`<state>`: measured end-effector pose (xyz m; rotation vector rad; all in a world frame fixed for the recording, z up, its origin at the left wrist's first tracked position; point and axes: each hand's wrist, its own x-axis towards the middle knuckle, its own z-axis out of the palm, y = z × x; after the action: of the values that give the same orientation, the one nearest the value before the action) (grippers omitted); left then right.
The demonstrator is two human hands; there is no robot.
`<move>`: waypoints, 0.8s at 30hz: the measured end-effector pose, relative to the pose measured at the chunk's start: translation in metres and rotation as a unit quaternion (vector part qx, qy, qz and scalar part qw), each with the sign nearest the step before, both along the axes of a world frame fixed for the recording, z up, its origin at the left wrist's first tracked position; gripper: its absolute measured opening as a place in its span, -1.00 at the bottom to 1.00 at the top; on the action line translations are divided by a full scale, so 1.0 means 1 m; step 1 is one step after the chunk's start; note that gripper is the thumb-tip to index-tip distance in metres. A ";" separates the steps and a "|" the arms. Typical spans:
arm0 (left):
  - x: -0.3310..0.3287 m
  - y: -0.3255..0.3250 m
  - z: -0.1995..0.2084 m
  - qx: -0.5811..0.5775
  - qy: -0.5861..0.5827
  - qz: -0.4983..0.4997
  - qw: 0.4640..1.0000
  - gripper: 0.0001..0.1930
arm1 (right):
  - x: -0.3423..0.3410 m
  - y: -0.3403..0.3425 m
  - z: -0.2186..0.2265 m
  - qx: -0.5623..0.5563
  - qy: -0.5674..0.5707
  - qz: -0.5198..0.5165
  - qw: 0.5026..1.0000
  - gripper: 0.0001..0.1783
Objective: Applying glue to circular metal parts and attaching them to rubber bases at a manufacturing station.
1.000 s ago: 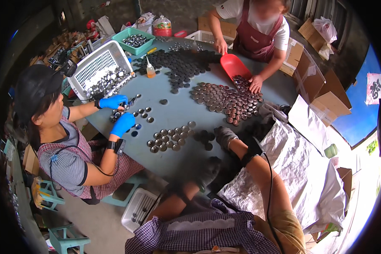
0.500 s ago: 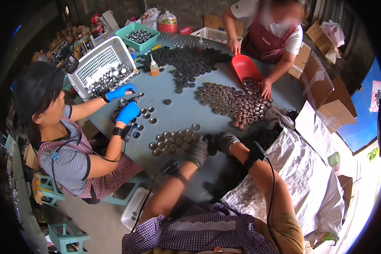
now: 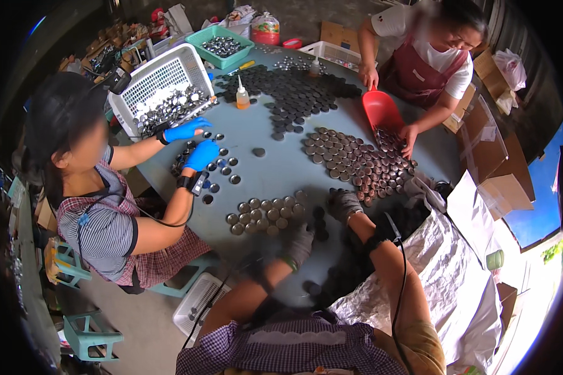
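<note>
My left hand (image 3: 298, 245), in a grey glove, is smeared by motion just nearer than a cluster of round bronze metal caps (image 3: 256, 219) on the table; its fingers cannot be read. To its right, my right hand (image 3: 345, 205), gloved alike, has its fingers curled downward at the near edge of a spread of brownish round caps (image 3: 344, 156). Whatever those fingers hold is hidden. Between my hands lies a short row of dark round discs (image 3: 319, 224). More dark discs (image 3: 350, 269) are heaped beside my right forearm, and a single dark one (image 3: 312, 288) sits close to my body.
A co-worker's blue-gloved hands (image 3: 200, 153) handle caps at left, beside a white basket (image 3: 191, 62). Across the table another person holds a red scoop (image 3: 381, 109). Black discs (image 3: 294, 94) and a glue bottle (image 3: 242, 97) stand farther back. White sacking (image 3: 431, 269) lies at right.
My left hand has drawn back toward me, away from the bronze caps. My right hand has moved slightly farther away, and the dark discs between them show more. The view has shifted a little.
</note>
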<state>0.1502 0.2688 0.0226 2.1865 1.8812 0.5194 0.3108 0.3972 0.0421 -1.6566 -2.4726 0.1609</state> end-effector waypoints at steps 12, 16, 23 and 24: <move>-0.049 -0.077 0.023 0.091 -0.277 -0.008 0.957 -0.75 | -0.080 0.025 0.015 -0.109 -0.002 0.118 0.987 -0.70; -0.068 -0.085 0.035 0.135 -0.208 -0.059 0.967 -0.77 | -0.074 0.035 0.005 -0.128 -0.042 0.098 0.986 -0.71; -0.076 -0.085 0.038 0.112 -0.156 -0.051 0.980 -0.83 | -0.071 0.035 0.027 -0.103 -0.187 0.177 0.961 -0.72; -0.073 -0.082 0.035 0.086 -0.154 -0.034 0.984 -0.84 | -0.072 0.039 0.022 -0.104 -0.186 0.179 0.961 -0.72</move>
<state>0.0772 0.1866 0.0576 2.1146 1.6474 0.9773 0.2383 0.4365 0.0639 -1.3966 -3.1287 0.1696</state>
